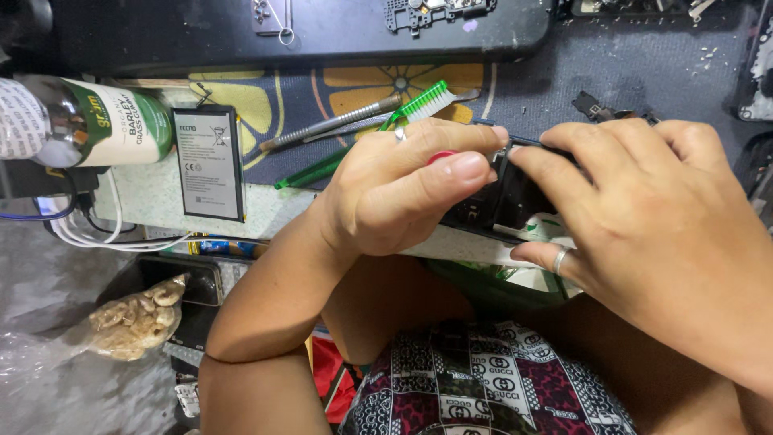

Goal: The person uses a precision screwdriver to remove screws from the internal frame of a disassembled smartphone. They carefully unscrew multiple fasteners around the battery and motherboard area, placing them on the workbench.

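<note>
Phone [515, 205] — flat black slab, gripped by left hand [403, 189], right hand [644, 225].

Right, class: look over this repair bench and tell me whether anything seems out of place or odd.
A clear plastic bag of pale nuts lies below the bench edge among the electronics. Small white flecks are scattered on the dark mat. The flat black battery lies loose while the left hand and right hand grip the opened black phone.

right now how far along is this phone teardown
Done: the flat battery already lies out on the mat, apart from the phone. In hand: left hand and right hand both grip the opened black phone. Left: the green brush and metal tweezers lie untouched.
</note>
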